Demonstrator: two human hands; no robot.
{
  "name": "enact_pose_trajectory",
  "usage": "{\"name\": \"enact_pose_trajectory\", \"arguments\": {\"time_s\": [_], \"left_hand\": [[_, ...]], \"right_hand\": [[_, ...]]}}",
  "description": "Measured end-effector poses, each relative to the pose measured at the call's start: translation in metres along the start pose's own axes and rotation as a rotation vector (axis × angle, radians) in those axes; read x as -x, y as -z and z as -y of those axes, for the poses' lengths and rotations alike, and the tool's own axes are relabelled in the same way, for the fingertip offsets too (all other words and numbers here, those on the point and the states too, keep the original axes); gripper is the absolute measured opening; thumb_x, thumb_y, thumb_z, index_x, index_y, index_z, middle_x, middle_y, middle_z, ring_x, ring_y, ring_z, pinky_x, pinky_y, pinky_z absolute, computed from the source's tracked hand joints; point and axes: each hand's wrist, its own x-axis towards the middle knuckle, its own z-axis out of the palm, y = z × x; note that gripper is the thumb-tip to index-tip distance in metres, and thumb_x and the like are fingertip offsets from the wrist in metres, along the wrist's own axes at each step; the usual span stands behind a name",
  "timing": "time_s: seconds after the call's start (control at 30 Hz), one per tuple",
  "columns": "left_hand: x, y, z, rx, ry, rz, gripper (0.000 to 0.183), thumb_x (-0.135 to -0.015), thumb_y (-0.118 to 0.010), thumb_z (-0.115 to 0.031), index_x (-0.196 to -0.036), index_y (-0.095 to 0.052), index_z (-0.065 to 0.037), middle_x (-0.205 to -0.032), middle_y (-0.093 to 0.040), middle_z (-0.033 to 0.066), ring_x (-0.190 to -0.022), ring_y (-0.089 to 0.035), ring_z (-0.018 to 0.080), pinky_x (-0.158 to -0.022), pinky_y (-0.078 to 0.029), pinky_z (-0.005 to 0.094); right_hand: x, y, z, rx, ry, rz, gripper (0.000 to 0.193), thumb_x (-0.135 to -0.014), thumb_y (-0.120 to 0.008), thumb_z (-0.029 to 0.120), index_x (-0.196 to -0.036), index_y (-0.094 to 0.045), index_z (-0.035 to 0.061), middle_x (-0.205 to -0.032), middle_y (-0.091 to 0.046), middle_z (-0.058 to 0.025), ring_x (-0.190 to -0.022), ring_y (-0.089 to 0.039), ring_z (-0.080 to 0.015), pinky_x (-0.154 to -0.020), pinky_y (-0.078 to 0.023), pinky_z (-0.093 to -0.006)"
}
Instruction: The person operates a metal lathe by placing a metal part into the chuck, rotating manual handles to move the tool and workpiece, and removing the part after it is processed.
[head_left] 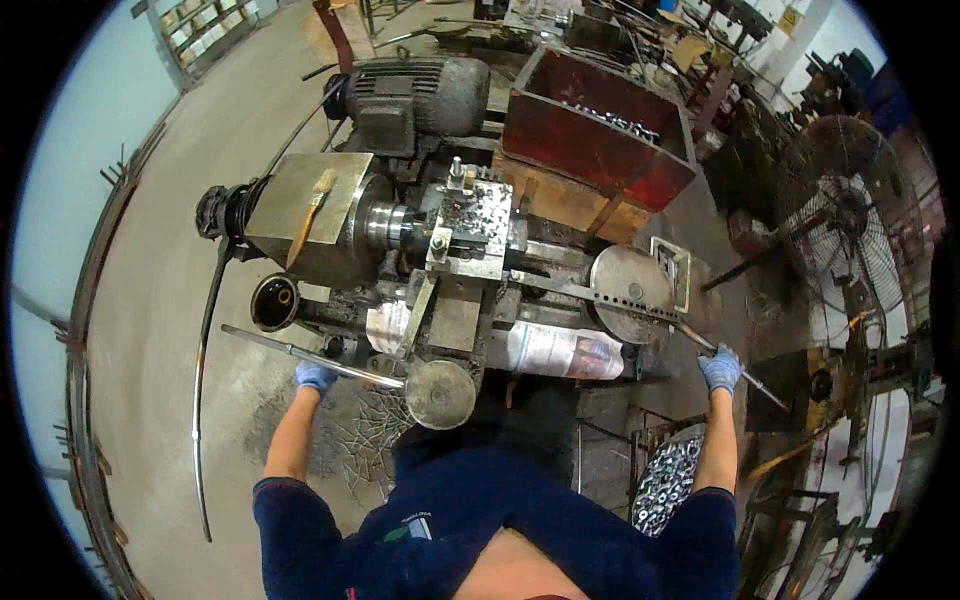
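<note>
Here, the machine [355, 240] is worked from its near side, and both hands are covered by blue gloves. By the right hand [720, 369], closed in a grip, a long slim lever [697, 337] is held, its far end meeting a perforated flat bar [625, 301] that is laid across a round disc [628, 272]. The left hand [317, 377] is placed at a polished rod [350, 369], partly hidden by it; whether its fingers are closed around the rod cannot be told. That rod is seen running to a smaller disc [440, 396] at the machine's front. Between the two hands, farther from the body, a metal block [470, 267] is strewn with bright chips, and to its left a brush [312, 220] is laid on a flat cover [280, 200]. Behind the block, small metal parts [615, 122] are held in a red box [590, 150], and a motor [440, 95] is mounted to the box's left. Beside the right forearm, shiny parts [665, 490] are heaped.
</note>
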Motion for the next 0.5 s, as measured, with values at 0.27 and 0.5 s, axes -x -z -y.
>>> {"name": "enact_pose_trajectory", "arguments": {"time_s": [0.27,0.5], "left_hand": [[-0.013,0.019,0.025,-0.289,-0.107,-0.019,0.027,-0.08,-0.053,-0.034,-0.095,-0.064,-0.014,-0.095,-0.066,0.0136,-0.088,-0.064,0.0323,-0.073,-0.05,0.0428],[0.03,0.018,0.105,0.828,0.316,-0.261,0.026,-0.082,-0.058,-0.026,-0.094,-0.063,-0.004,-0.077,-0.063,0.0142,-0.07,-0.062,0.0239,-0.064,-0.05,0.0361]], "right_hand": [[0.043,-0.056,-0.1,-0.198,-0.1,0.031,0.049,-0.071,-0.064,0.047,-0.099,-0.062,0.0065,-0.098,-0.064,-0.0204,-0.093,-0.06,-0.0375,-0.083,-0.047,-0.0446],[0.062,-0.139,-0.214,0.186,0.017,-0.152,0.04,-0.072,-0.062,0.045,-0.08,-0.062,0.0054,-0.079,-0.064,-0.0174,-0.071,-0.064,-0.031,-0.06,-0.052,-0.0433]]}}
